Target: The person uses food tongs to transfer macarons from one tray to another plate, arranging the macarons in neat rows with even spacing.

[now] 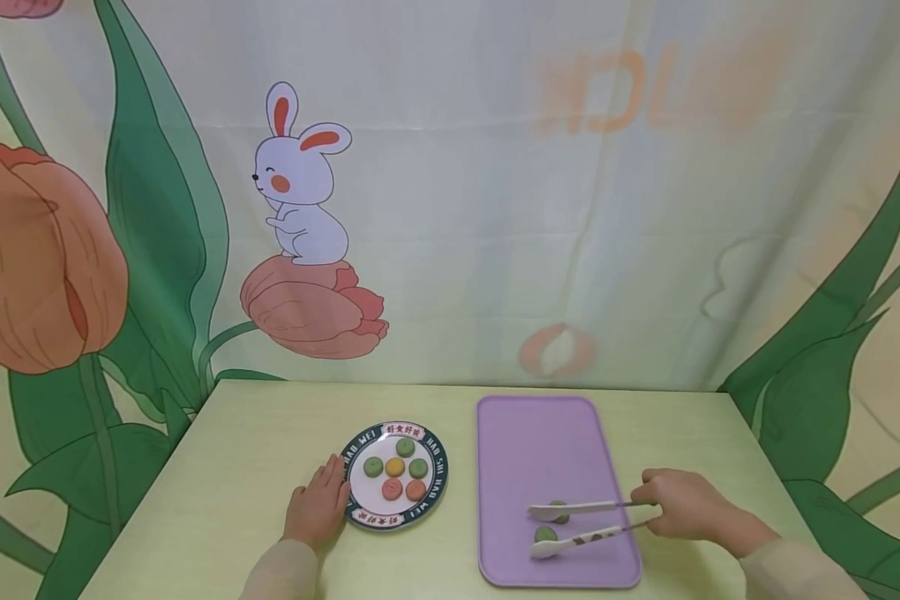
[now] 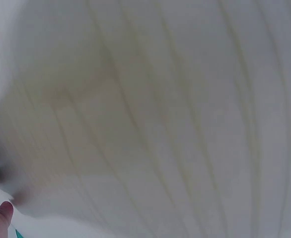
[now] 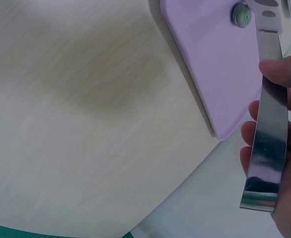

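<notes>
In the head view my right hand (image 1: 686,504) grips a pair of metal tongs (image 1: 596,537) with pale spotted tips, spread apart over a purple tray (image 1: 540,450). One small green disc (image 1: 545,535) lies between the tips, close to the lower one. Partly hidden under the upper tip is a second green disc (image 1: 562,518). The right wrist view shows the thumb and fingers around the steel tongs (image 3: 269,144). My left hand (image 1: 317,504) rests on the table, its fingers touching the left rim of a round plate (image 1: 440,467) with a dark lettered border.
Several discs lie on the plate: green discs (image 1: 405,447), a yellow disc (image 1: 395,467) and pink discs (image 1: 392,489). The pale wooden table (image 1: 225,492) ends at a printed curtain (image 1: 457,208) behind. Mostly blurred tabletop (image 2: 160,124) fills the left wrist view.
</notes>
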A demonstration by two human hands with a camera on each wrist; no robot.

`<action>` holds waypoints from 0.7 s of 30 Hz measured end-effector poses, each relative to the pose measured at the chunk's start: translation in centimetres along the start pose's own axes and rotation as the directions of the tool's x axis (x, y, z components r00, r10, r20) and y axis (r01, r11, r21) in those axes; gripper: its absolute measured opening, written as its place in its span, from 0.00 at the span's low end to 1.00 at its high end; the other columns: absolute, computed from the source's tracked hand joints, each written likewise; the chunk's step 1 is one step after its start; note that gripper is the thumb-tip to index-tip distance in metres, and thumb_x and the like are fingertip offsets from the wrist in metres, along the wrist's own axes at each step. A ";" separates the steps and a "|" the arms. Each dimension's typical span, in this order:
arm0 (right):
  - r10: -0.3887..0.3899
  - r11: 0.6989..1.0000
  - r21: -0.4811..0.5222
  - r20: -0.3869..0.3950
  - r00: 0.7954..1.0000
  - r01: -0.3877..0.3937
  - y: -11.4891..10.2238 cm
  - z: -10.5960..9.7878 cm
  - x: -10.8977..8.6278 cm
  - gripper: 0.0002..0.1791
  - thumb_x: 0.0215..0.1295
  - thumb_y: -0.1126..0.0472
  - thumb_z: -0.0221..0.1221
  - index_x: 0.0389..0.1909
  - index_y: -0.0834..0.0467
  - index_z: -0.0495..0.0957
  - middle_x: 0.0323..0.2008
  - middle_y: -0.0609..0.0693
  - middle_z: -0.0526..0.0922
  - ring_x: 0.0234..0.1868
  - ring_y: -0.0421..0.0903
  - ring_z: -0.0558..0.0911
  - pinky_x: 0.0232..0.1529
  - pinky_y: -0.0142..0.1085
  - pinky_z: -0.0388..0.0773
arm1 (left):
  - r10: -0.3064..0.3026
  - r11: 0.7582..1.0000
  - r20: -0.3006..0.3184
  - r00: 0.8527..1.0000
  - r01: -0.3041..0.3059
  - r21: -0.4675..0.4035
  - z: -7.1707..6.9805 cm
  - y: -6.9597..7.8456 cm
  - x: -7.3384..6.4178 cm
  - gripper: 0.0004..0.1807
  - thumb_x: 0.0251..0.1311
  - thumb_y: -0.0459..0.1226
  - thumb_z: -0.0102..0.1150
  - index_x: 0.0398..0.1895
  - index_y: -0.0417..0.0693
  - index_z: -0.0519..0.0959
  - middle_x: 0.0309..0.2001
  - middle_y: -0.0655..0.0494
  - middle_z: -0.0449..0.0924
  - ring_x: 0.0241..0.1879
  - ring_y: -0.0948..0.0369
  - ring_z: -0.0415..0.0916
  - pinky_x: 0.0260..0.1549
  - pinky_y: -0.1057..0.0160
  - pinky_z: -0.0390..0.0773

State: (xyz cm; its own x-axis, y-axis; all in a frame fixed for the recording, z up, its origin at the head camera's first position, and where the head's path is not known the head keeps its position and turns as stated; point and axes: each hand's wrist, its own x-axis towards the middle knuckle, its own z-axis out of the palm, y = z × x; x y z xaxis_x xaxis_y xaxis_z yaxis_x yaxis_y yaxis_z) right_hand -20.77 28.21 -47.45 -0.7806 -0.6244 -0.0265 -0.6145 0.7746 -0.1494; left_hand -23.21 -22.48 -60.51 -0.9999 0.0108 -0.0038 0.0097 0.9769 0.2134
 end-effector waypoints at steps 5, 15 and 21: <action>-0.011 1.000 -0.004 -0.008 1.000 0.011 0.0 -0.2 -0.3 0.12 0.34 0.65 0.61 0.21 0.44 0.76 0.18 0.37 0.66 0.20 0.31 0.65 0.16 0.25 0.59 | 0.004 1.000 0.000 1.000 -0.004 -0.009 -0.1 0.1 0.0 0.30 0.65 0.47 0.31 0.66 0.39 0.52 0.67 0.44 0.52 0.63 0.45 0.54 0.55 0.41 0.60; -0.001 0.999 0.039 0.033 0.999 0.000 -0.1 -0.2 -0.6 0.12 0.37 0.63 0.62 0.28 0.49 0.81 0.20 0.37 0.67 0.20 0.32 0.67 0.17 0.26 0.60 | 0.007 1.000 -0.003 1.000 -0.007 -0.012 -0.2 0.1 -0.2 0.30 0.65 0.46 0.32 0.66 0.39 0.53 0.66 0.44 0.53 0.63 0.45 0.54 0.55 0.40 0.60; 0.005 0.999 0.050 0.032 0.999 -0.007 0.0 0.1 -0.7 0.12 0.38 0.65 0.60 0.29 0.50 0.82 0.18 0.37 0.64 0.18 0.31 0.60 0.16 0.24 0.56 | 0.003 1.000 0.001 1.000 -0.003 -0.009 -0.2 0.1 -0.1 0.30 0.65 0.47 0.32 0.66 0.40 0.52 0.67 0.44 0.53 0.63 0.45 0.54 0.56 0.40 0.60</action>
State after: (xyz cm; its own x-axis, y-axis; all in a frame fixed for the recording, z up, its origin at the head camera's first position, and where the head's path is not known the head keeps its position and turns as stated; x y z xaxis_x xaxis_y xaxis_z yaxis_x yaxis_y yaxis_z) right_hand -20.21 28.62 -47.48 -0.7795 -0.6236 -0.0593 -0.6029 0.7726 -0.1988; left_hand -23.15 -22.40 -60.31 -0.9999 0.0134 -0.0039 0.0122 0.9749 0.2225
